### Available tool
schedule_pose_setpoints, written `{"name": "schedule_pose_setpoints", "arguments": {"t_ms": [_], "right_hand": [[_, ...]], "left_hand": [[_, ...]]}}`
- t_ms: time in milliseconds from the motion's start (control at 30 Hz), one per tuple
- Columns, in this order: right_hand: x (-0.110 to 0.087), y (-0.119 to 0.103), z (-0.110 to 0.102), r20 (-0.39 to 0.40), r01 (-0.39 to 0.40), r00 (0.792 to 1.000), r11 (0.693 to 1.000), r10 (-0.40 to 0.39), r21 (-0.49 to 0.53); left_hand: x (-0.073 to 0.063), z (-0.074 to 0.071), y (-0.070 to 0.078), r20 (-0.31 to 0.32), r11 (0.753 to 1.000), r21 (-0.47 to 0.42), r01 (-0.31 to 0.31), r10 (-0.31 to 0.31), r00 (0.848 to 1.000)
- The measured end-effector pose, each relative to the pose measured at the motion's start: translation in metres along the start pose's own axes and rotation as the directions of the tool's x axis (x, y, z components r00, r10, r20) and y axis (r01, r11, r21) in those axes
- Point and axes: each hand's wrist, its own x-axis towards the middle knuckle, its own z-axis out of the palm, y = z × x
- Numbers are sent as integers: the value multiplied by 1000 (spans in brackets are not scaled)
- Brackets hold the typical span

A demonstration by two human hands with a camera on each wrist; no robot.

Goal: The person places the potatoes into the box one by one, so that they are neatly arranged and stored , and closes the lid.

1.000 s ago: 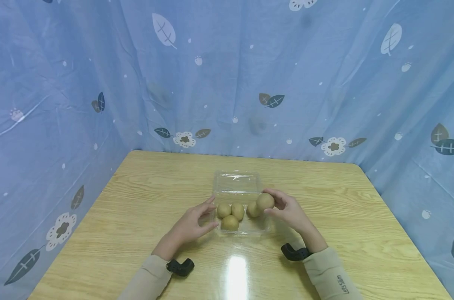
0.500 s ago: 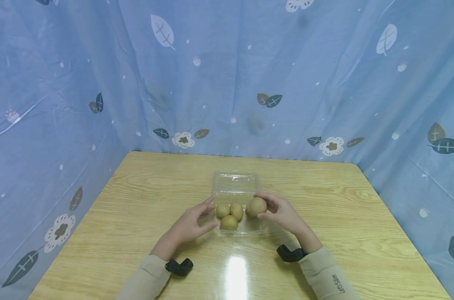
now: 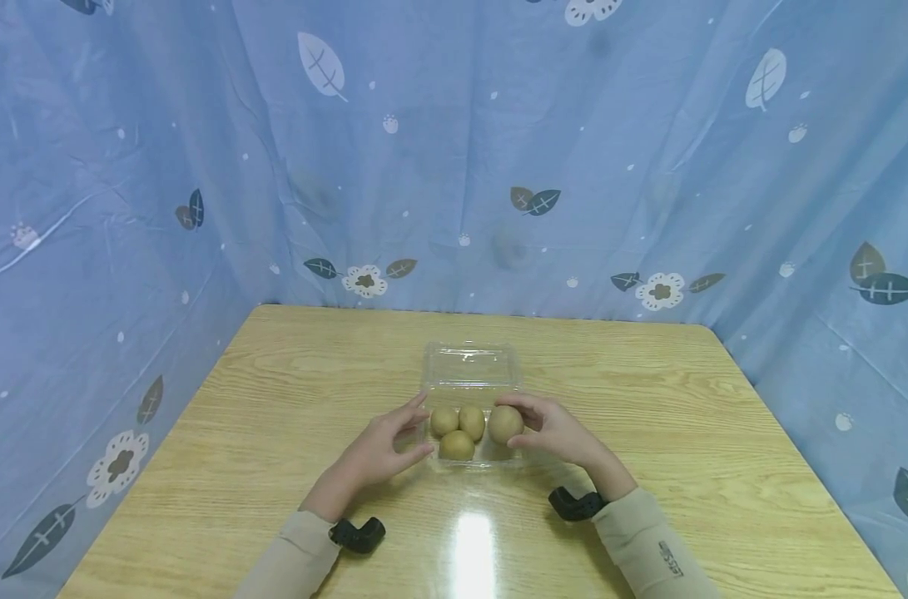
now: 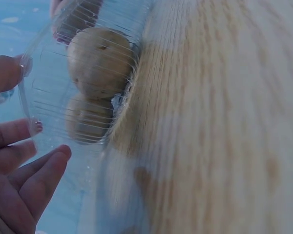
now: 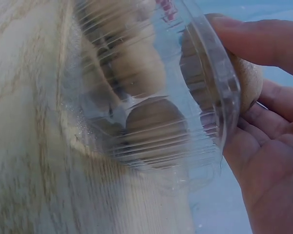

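Note:
A clear plastic clamshell box (image 3: 498, 459) stands on the table with its lid (image 3: 470, 364) folded back. Three potatoes (image 3: 457, 445) are grouped in its left half. My right hand (image 3: 562, 433) grips another potato (image 3: 506, 425) between thumb and fingers over the right half. In the right wrist view this held potato (image 5: 249, 80) is up at the rim, while another potato (image 5: 155, 124) lies lower, behind the clear wall. My left hand (image 3: 379, 448) is at the left end of the box, with thumb and fingertips spread at the rim and no potato in it.
The wood-grain table (image 3: 304, 358) reaches back to a blue patterned curtain (image 3: 454, 166), which also hangs along both sides. Each wrist wears a black camera mount (image 3: 359, 535). A bright light reflection shows on the table in front of the box.
My right hand has moved left and lower with its potato, from beside the right end to over the box's right half, covering the potato below. The left hand stays at the left end.

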Motion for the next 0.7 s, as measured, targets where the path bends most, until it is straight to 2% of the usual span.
{"name": "schedule_pose_setpoints", "arguments": {"t_ms": [233,400,567,700], "right_hand": [[2,2,-2,24,-24,999,999,25,-34],[6,0,-3,84,-12,996,996,19,-84],[10,-6,-3,154,-45,986,992,63,-120],[12,-10,-3,180,-62,979,983,94,-175]], "left_hand": [[1,0,0,3,1000,-11,1,-1,1000],[1,0,0,3,1000,-4,6,-6,1000],[1,0,0,4,1000,3,10,-10,1000],[1,-1,0,1,1000,-4,1,-1,1000]]}}
